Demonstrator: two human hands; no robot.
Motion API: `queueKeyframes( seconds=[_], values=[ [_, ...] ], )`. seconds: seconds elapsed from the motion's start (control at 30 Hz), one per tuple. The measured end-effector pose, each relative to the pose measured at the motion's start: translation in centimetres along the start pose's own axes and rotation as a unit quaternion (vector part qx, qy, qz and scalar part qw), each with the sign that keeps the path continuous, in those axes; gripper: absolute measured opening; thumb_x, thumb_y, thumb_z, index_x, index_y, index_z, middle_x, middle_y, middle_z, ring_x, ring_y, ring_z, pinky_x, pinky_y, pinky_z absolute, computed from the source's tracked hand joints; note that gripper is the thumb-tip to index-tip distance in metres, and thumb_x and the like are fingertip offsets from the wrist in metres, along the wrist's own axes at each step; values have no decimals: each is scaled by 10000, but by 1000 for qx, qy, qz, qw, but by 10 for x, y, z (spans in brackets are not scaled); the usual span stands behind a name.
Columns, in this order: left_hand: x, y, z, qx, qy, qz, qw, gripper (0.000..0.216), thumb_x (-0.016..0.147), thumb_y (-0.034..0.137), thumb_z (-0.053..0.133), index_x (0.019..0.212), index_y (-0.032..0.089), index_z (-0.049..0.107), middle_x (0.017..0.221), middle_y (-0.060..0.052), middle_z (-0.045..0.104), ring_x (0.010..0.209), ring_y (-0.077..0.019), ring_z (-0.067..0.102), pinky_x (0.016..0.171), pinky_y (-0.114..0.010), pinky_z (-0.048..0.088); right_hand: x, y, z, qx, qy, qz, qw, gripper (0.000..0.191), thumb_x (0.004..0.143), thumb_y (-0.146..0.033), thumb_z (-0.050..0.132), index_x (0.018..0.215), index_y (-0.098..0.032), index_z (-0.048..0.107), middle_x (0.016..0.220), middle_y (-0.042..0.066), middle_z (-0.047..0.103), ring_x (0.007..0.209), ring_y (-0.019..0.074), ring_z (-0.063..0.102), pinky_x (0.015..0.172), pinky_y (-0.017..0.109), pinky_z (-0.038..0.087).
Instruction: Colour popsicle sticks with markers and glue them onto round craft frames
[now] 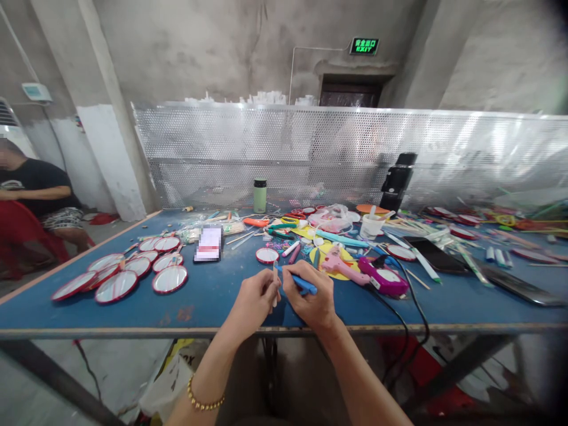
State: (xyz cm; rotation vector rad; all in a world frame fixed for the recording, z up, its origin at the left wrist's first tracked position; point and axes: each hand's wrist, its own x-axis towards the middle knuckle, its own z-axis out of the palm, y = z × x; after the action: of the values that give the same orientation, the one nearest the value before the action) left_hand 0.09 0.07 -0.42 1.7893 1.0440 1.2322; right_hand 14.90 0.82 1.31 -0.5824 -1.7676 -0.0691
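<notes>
My left hand (255,299) is closed in a pinch on a thin pale stick (275,279) held upright near the table's front edge. My right hand (308,296) is closed on a blue-handled tool (305,286), whose tip meets the stick. Both hands hover over the blue table (213,296). A pink glue gun (344,267) and a purple glue gun (385,279) lie just right of my right hand. A single red-rimmed round disc (267,255) lies just beyond my hands.
Several red-rimmed round discs (128,269) are spread at the left. A phone (208,244), a green bottle (260,195), a white cup (370,226), sticks and scissors clutter the back. Black cords (408,319) hang over the front edge. A seated person (35,195) is at far left.
</notes>
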Motion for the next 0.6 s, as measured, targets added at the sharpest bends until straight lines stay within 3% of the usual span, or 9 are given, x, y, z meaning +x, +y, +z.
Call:
queueKeyframes(
  seconds=[0.6],
  values=[
    [-1, -1, 0, -17, 0, 0, 1000, 256, 923, 336, 484, 705, 204, 488, 565, 60, 522, 455, -93, 474, 487, -202, 377, -1, 0, -1, -3, -10, -5, 1000, 109, 862, -96, 579, 854, -198, 616, 707, -7, 589, 609, 115, 535, 593, 237, 442]
  ],
)
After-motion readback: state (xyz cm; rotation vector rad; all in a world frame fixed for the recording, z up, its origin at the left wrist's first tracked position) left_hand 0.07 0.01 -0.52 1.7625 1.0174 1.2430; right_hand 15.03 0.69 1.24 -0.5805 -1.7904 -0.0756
